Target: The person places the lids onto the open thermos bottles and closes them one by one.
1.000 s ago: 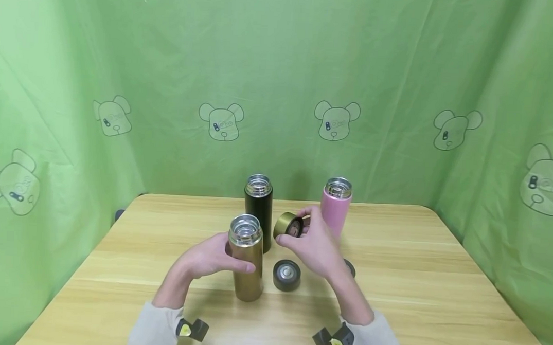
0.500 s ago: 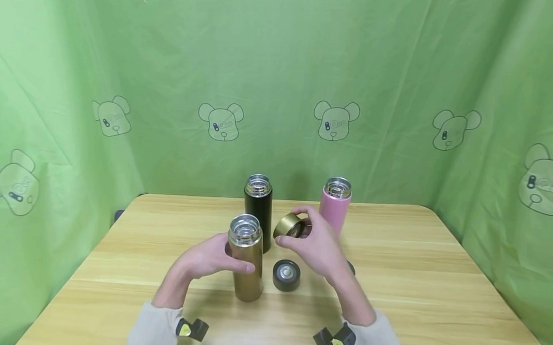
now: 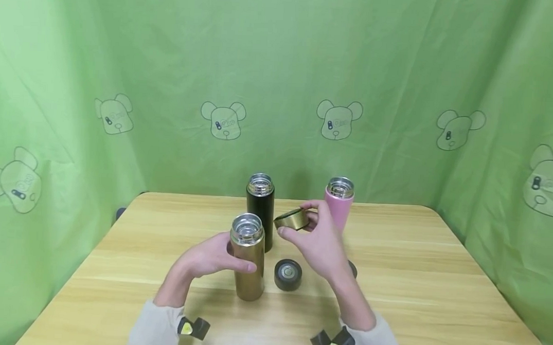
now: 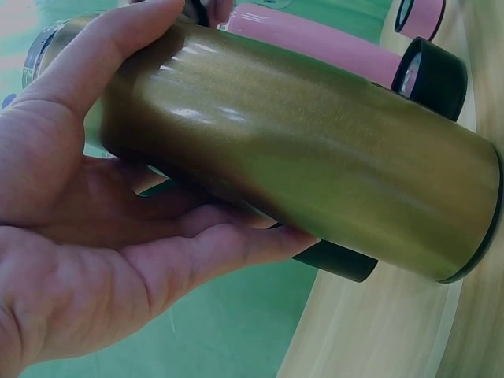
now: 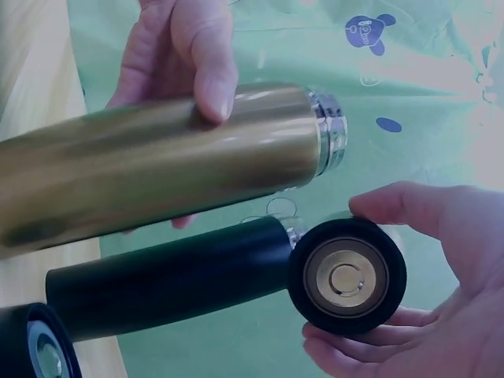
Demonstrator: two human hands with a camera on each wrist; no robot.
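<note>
My left hand grips the upper part of an upright gold thermos bottle, its steel mouth uncovered. Fingers and thumb wrap the body in the left wrist view, where the gold thermos bottle fills the middle. To the right of that mouth and apart from it, my right hand pinches a gold lid by its rim, held tilted. The right wrist view shows the dark underside of this lid with a round metallic centre. Just behind stands a black thermos bottle, also uncovered.
An uncovered pink thermos bottle stands behind my right hand. A black lid lies underside up on the wooden table. Another lid, pink-sided in the left wrist view, is partly hidden by my right wrist. Green curtains surround the table.
My right hand has turned the gold lid, so its dark underside no longer faces the head camera and its gold side does. The left hand and gold bottle stay almost in place.
</note>
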